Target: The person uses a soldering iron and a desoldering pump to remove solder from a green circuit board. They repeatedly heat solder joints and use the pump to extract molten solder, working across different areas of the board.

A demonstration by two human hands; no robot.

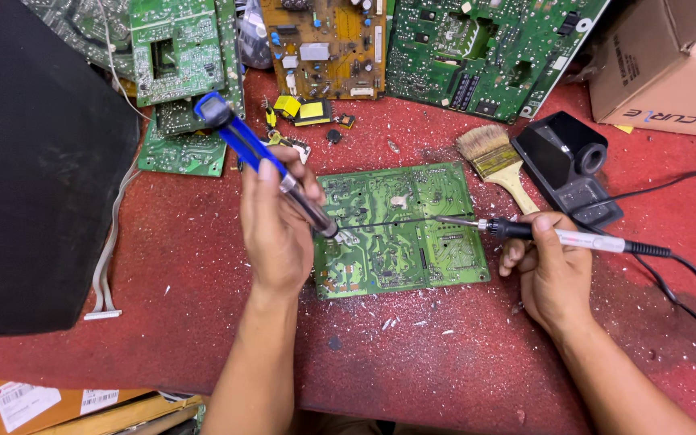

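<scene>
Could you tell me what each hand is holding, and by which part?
The left hand grips a blue desoldering pump around its lower barrel; the right hand holds a soldering iron by its handle.

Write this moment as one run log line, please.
left hand: holds blue desoldering pump | right hand: holds soldering iron | both tips on green circuit board

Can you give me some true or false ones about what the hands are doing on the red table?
1. The left hand holds a blue pump tool. True.
2. The right hand holds the brush. False: it holds a soldering iron; the brush lies on the table.
3. Both tool tips meet over the green board. True.
4. The green board lies on a blue table. False: the table is red.
5. A cardboard box sits at the far right. True.
</scene>
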